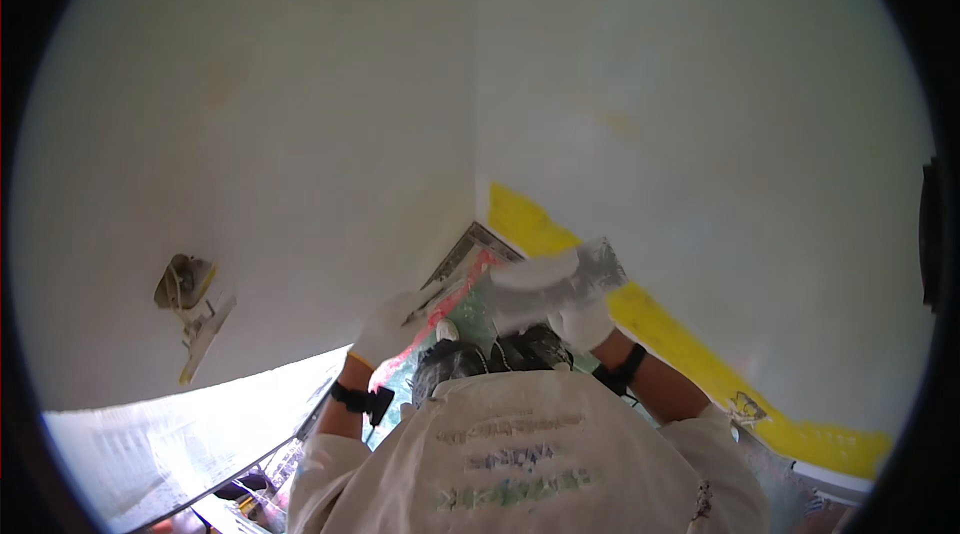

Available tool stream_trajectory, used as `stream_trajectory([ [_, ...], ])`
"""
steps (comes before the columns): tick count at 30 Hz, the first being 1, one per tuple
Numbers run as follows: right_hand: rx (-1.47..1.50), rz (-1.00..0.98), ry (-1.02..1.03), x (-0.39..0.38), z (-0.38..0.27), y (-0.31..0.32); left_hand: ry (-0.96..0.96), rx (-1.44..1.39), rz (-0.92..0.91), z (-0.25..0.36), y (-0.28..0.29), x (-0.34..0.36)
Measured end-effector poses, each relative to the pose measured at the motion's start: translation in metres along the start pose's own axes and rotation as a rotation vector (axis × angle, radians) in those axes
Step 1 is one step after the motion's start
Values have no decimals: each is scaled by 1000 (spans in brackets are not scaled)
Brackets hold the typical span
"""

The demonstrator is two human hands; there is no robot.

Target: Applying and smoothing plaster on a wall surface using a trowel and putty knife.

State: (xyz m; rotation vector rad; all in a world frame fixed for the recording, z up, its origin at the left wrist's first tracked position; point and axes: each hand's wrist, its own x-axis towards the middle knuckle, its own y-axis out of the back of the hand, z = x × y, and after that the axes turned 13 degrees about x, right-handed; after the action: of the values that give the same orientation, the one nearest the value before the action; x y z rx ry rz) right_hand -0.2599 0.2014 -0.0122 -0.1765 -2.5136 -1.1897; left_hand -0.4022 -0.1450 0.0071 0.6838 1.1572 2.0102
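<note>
Your white-gloved L hand point(385, 332) is curled round thin, dark blade point(423, 303); white-gloved R hand point(585, 324) grips wide, flat gry blade point(560, 294) w/ wht putty point(530, 273).

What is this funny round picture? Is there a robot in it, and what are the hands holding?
No robot here, just a person! A wide, round-looking camera sits on the person's head and looks down, so you see their own pale shirt and two hands in white gloves. Above the hands, two pale walls meet in a corner. A yellow band runs along the right wall, and the left wall has a hole with wires. The right hand holds a wide grey blade. The left hand is in view too, but its grip is too unclear to tell.
</note>
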Motion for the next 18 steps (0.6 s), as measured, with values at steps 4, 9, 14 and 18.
stream_trajectory([
  [4, -106, 133, -48, 3, 87, -104, 434, -426, -288, -14, -36, -52],
  [9, -68, -43, -609, 46, 164, -196, 633, -450, -383, 14, -36, -77],
  [14, -173, 178, -546, 84, 236, -262, 858, -629, -294, -6, -79, -131],
  [18, -44, 64, -651, 103, 222, -252, 977, -687, -271, -7, -85, -158],
])
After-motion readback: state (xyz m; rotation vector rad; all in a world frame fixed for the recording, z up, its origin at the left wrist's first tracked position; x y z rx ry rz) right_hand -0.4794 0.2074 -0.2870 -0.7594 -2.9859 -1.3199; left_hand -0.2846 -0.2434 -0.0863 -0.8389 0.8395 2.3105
